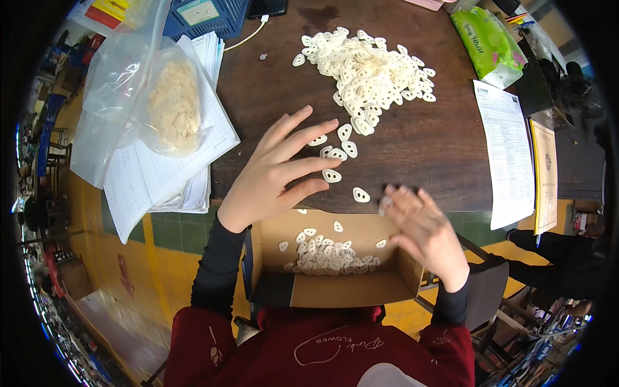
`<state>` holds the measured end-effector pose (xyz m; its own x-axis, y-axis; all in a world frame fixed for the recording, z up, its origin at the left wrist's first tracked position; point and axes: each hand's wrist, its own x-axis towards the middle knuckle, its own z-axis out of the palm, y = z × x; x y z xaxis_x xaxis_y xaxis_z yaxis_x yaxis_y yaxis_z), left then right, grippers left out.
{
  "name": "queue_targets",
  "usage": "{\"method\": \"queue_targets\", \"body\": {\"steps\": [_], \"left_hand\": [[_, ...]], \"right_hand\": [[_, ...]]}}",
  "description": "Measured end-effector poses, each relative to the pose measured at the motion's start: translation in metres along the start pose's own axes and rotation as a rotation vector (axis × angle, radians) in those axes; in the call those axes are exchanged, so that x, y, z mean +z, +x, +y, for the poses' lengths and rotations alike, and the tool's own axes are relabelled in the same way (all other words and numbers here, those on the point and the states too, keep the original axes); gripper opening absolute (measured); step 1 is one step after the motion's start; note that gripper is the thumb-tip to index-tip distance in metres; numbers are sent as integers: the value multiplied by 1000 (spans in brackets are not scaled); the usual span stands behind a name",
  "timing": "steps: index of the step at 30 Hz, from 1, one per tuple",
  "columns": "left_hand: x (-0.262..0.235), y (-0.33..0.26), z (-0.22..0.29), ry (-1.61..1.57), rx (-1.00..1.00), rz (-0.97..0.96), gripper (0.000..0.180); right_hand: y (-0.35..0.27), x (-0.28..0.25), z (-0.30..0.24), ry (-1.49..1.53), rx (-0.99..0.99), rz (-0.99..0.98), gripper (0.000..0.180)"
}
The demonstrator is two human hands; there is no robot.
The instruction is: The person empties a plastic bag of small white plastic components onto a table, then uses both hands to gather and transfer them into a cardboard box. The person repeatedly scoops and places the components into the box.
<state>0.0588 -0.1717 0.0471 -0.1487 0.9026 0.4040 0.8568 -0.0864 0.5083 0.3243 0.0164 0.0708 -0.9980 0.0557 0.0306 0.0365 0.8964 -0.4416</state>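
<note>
nearest the body, an open box [354, 290] sits against the table's edge, its floor partly covered by a batch [329, 258] of small white pieces, each a rounded triangle with two holes. a few lie apart from the rest, up along the far wall of the box.

over the right side of the box hangs the right hand [422, 229], fingers bent and a little blurred; something pale shows by its fingertips, but i cannot tell whether it grips a piece. a lone piece [361, 195] lies on the table [271, 77] near the edge, between the two hands.

the left hand [277, 171] is open, palm down, fingers spread over a handful of strays [349, 149] (one or two partly hidden under the fingers). its fingertips are at or just over them; whether they touch is hard to tell, and nothing looks gripped.

farther on is the heap [367, 71], clearly bigger than the batch and trailing down toward the strays. off to the left, a clear bag [174, 103] of similar pale bits rests on papers [171, 174].

so the work looks well short of half done, i'd judge: a modest share is in the box, while the strays and nearly the whole heap remain on the table.
</note>
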Motion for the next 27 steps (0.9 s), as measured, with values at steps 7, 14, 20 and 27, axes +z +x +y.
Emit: {"method": "queue_targets", "body": {"steps": [7,14,20,27], "left_hand": [[-3,1,1,-71,45,-86,27],[-9,-2,-8,-259,-182,91,23],[5,1,-3,15,-109,-7,32],[-8,-2,-11,-287,-151,59,43]], "right_hand": [[19,3,-13,141,-141,-4,64],[53,27,-26,52,-311,9,66],[46,18,-23,370,-394,2,56],[73,26,-22,82,-218,170,51]]}}
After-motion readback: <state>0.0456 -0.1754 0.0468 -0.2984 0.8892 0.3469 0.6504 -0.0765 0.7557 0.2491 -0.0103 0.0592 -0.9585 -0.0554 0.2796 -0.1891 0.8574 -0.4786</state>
